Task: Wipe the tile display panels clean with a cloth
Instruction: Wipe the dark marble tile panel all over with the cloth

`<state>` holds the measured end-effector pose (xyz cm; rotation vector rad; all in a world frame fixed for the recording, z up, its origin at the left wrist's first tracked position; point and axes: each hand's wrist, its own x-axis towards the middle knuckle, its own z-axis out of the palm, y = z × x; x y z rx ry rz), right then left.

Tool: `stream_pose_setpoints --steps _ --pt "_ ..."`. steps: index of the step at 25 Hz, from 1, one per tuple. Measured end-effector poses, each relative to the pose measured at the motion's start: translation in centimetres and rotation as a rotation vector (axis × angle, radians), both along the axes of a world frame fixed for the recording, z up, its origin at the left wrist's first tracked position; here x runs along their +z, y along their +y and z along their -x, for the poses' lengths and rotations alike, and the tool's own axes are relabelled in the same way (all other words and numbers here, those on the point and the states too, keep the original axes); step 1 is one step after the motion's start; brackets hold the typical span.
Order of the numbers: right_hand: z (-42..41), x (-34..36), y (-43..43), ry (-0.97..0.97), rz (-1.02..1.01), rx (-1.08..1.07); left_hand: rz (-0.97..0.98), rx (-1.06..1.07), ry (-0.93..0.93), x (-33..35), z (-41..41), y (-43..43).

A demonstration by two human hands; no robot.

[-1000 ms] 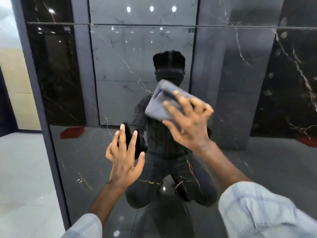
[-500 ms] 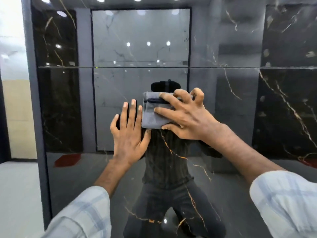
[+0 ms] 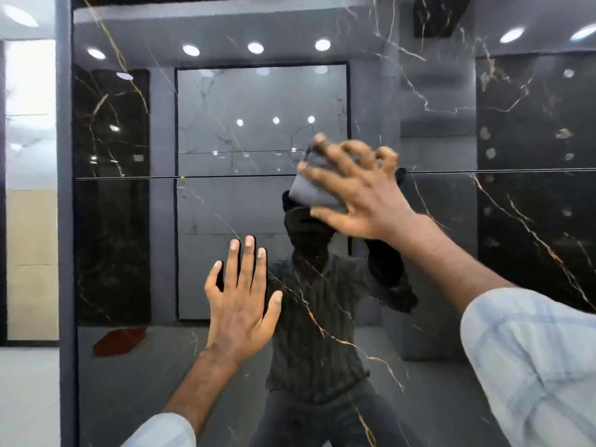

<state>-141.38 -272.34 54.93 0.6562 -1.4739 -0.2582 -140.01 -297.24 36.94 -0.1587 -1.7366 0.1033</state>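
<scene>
Pressing a folded grey cloth (image 3: pixel 311 188) against the glossy dark marble tile panel (image 3: pixel 483 366), the right hand (image 3: pixel 353 191) grips it across the horizontal seam (image 3: pixel 129 178); the left hand (image 3: pixel 240 301), fingers straight, rests flat below-left, apart.

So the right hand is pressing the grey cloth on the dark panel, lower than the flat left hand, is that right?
Not quite: in the head view the right hand presses the grey cloth on the dark panel higher than the flat left hand, not lower.

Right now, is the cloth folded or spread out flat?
Folded. The cloth is a compact thick pad under the right hand, pressed against the panel.
</scene>
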Motion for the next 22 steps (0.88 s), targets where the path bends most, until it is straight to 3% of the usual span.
stream_pose_setpoints --steps 2,3,6,7,11,12,15,16,17,20,21,22 --pt "0.1 -0.4 -1.7 -0.037 0.224 0.031 0.021 0.016 -0.007 0.0 0.1 -0.2" --pt "0.2 -1.5 -3.1 -0.032 0.144 0.037 0.025 0.02 -0.004 0.0 0.1 -0.2" --pt "0.0 -2.2 -2.6 0.008 -0.498 -0.037 0.038 0.02 0.003 -0.2 0.1 -0.2" --pt "0.0 -1.0 -1.1 0.032 -0.506 -0.044 0.052 0.023 0.003 -0.4 0.2 -0.4" --pt "0.4 -0.3 1.6 -0.044 0.301 0.025 0.129 0.067 -0.011 -0.6 0.4 -0.7" --pt "0.5 -1.7 0.9 -0.03 0.318 0.005 0.138 0.071 -0.023 -0.6 0.3 -0.7" --pt "0.4 -3.6 2.5 0.011 -0.159 -0.032 0.114 0.045 -0.048 -0.6 -0.2 -0.8" --pt "0.2 -2.8 4.3 0.008 -0.227 -0.045 0.104 0.0 -0.059 -0.4 -0.7 -0.4" --pt "0.3 -2.3 6.0 0.006 -0.165 -0.053 0.121 -0.063 -0.068 0.1 -1.4 0.2" --pt "0.6 -2.5 7.9 -0.085 0.342 -0.03 0.301 -0.139 -0.069 3.2 -2.8 3.1" --pt "0.6 -3.1 7.3 -0.074 0.37 -0.045 0.328 -0.125 -0.076 4.2 -2.8 4.0" --pt "0.6 -3.7 7.1 -0.038 0.261 -0.065 0.32 -0.106 -0.092 4.9 -2.6 4.6"
